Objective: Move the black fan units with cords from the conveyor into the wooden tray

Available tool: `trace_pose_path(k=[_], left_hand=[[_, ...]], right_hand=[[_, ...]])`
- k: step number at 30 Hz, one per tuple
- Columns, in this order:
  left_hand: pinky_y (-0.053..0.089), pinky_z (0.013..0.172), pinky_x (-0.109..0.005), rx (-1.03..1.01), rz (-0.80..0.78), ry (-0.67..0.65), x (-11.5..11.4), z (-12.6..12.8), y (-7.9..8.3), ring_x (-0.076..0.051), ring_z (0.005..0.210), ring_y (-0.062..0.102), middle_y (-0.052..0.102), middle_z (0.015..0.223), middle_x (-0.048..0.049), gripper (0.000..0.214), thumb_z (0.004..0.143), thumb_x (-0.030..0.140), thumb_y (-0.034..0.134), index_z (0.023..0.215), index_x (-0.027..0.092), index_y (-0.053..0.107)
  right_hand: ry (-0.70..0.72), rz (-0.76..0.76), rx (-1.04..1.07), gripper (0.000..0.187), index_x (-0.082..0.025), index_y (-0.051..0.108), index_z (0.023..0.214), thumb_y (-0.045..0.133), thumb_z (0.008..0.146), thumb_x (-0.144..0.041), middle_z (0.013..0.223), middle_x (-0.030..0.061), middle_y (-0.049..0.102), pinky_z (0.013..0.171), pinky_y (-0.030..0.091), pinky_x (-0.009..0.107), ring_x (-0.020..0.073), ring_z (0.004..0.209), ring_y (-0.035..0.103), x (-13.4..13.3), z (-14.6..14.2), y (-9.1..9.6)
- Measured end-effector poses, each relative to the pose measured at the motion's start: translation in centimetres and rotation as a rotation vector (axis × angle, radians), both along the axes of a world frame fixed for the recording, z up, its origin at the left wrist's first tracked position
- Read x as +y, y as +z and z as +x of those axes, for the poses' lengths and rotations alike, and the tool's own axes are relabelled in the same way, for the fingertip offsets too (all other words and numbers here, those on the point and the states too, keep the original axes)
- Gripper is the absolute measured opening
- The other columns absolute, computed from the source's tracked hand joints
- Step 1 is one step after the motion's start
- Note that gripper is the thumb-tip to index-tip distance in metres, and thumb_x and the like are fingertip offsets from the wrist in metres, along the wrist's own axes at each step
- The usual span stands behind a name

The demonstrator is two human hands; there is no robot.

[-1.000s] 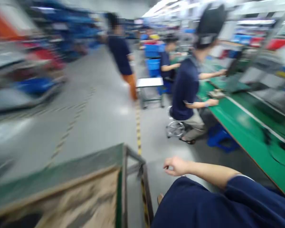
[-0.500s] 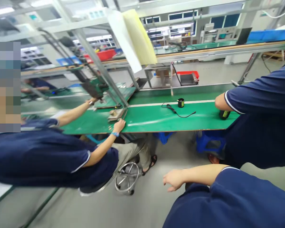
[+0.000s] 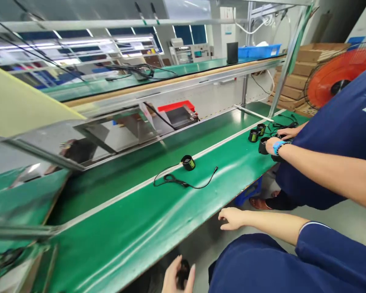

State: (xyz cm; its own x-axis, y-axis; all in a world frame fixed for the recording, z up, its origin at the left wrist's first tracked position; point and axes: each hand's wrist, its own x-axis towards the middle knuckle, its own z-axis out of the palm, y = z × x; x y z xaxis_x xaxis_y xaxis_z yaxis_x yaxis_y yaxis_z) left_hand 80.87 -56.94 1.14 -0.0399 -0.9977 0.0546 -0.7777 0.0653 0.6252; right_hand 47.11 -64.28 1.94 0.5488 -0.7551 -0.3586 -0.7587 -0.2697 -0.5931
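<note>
My right hand (image 3: 232, 218) hangs in the air in front of the green-topped bench (image 3: 171, 215). Its fingers are loosely bent and apart, and it holds nothing. Low in the view, my left hand (image 3: 177, 276) points upward below the bench's front edge, thumb and fingers apart. A dark shape shows between them, apparently behind; I cannot make out what it is. On the bench lies a short black cylinder (image 3: 188, 162) with a yellow-green label. Its black cable (image 3: 177, 180) is looped beside it and ends in a small plug. Neither hand touches the bench.
A co-worker at the right has a hand with a blue wristband (image 3: 274, 145) on another black cylinder (image 3: 263, 146). More labelled cylinders (image 3: 253, 136) and cables stand nearby. A metal frame post (image 3: 293, 61), red fan (image 3: 332, 79) and yellow sheet (image 3: 21, 101) surround the bench.
The view has swung right and come nearer the bench. The co-worker at the left has left the view. My left hand has come into view; my right hand stays open.
</note>
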Motion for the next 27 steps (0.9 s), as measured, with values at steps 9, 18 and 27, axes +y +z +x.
trace_pose_path(k=[9, 18, 27], left_hand=[[0.05, 0.096, -0.038, -0.413, 0.226, -0.404, -29.3, -0.7, -1.8, -0.028, 0.123, 0.053, 0.021, 0.157, -0.0152, 0.066, 0.083, 0.02, 0.05, 0.146, 0.017, 0.033], [0.05, 0.091, -0.035, -0.259, 0.073, -0.693, -31.7, -1.4, -7.2, -0.023, 0.1, 0.058, 0.053, 0.111, -0.0123, 0.02, 0.084, 0.014, 0.047, 0.098, 0.014, 0.062], [0.054, 0.076, -0.032, 0.171, 0.272, -1.089, -22.5, -7.9, -2.7, -0.017, 0.078, 0.061, 0.062, 0.099, -0.0077, 0.026, 0.08, 0.021, 0.054, 0.105, 0.016, 0.06]], right_hand=[[-0.386, -0.238, -0.01, 0.069, -0.01, 0.043, 0.14, 0.067, 0.079, -0.032, 0.149, 0.0203, 0.035, 0.109, 0.035, 0.048, 0.0334, 0.135, 0.036, -12.4, 10.2, -2.1], [-0.457, -0.244, 0.252, 0.038, -0.015, 0.056, 0.121, 0.054, 0.089, -0.035, 0.133, 0.0142, 0.051, 0.104, 0.032, 0.048, 0.0277, 0.12, 0.045, -11.2, 9.8, -6.1], [-0.621, -0.15, 0.429, 0.021, -0.014, 0.062, 0.098, 0.044, 0.088, -0.019, 0.104, 0.0127, 0.057, 0.084, 0.036, 0.04, 0.0268, 0.101, 0.051, -5.8, 2.0, -3.9]])
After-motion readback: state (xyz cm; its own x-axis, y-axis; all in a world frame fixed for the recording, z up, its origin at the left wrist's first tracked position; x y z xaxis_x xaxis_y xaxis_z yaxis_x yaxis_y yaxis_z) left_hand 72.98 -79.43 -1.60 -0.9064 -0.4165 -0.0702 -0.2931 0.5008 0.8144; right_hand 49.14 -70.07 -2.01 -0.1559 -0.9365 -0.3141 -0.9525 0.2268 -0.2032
